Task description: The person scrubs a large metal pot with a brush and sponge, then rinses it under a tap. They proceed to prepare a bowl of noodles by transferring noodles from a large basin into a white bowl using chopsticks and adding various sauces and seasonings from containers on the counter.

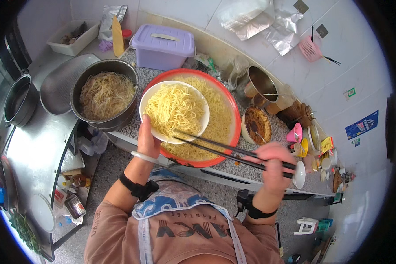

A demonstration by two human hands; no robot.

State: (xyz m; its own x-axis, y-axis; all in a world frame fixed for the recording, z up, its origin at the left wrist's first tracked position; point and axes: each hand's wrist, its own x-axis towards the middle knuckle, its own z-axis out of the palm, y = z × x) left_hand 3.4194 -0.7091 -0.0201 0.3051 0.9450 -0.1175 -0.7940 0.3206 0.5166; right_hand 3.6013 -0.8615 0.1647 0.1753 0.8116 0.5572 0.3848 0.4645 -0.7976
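My left hand (148, 138) grips the near left rim of a white bowl (203, 127) heaped with yellow noodles (175, 109). Beneath the bowl is a large red-rimmed tray (236, 122), where more noodles (217, 109) are spread. Long black chopsticks (224, 151) are held in my right hand (274, 163), which looks blurred. Their tips reach the noodles at the bowl's near edge. Left of the tray stands a dark metal pot (74, 95) full of pale, thin strands (107, 95).
Behind the tray sits a lidded purple box (165, 56). To the right are a steel pot (274, 81), a bowl of brown sauce (257, 125) with a spoon, and a small white bowl (299, 175). A perforated metal tray (56, 82) and an empty pan (18, 99) lie left.
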